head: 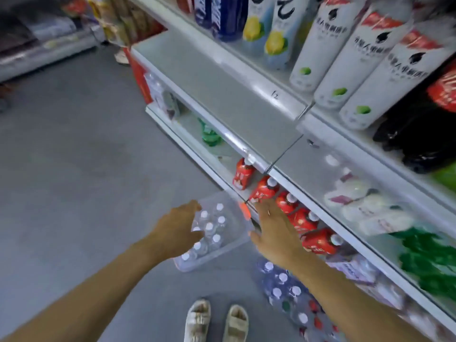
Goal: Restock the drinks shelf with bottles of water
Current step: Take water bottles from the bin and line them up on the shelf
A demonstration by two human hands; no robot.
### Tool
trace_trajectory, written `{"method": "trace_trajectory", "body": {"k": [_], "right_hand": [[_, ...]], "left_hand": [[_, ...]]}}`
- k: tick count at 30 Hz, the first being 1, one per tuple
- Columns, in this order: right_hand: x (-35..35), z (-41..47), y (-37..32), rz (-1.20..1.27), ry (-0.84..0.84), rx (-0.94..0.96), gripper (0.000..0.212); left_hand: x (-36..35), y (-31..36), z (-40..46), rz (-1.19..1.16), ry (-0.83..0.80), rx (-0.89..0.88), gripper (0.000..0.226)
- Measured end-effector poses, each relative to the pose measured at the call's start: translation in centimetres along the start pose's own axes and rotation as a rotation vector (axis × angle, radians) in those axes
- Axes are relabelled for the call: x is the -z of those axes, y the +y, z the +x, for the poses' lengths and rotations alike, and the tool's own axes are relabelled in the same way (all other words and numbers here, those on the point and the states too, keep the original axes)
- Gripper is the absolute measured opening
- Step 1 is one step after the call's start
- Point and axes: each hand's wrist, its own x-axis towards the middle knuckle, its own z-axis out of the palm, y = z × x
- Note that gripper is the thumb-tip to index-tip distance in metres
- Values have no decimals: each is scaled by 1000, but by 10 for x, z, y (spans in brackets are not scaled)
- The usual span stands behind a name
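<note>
A clear plastic bin [235, 240] sits on the grey floor beside the shelving and holds several small water bottles [209, 230] with white caps. My left hand [176, 229] reaches over the bin's left side, its fingers curled down among the bottles; whether it grips one is hidden. My right hand [274, 230] hovers with spread fingers over the bin's right edge, in front of the lower shelf. The grey middle shelf [222, 95] is bare on its left half.
Red-labelled bottles [283, 201] line the lower shelf. A shrink-wrapped pack of water bottles [283, 290] lies on the floor at the right. White, blue and dark drink bottles [345, 58] fill the upper shelf. My feet in sandals [217, 322] stand below the bin.
</note>
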Motion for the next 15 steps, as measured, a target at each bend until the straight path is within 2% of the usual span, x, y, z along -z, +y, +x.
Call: {"method": "trace_trajectory", "body": {"k": [4, 15], "right_hand": [[-67, 30, 16, 0, -99, -5, 65], [-234, 126, 73, 96, -160, -87, 60]], "left_hand": [[-64, -34, 28, -76, -27, 105, 48], [-203, -103, 148, -128, 34, 138, 50]]}}
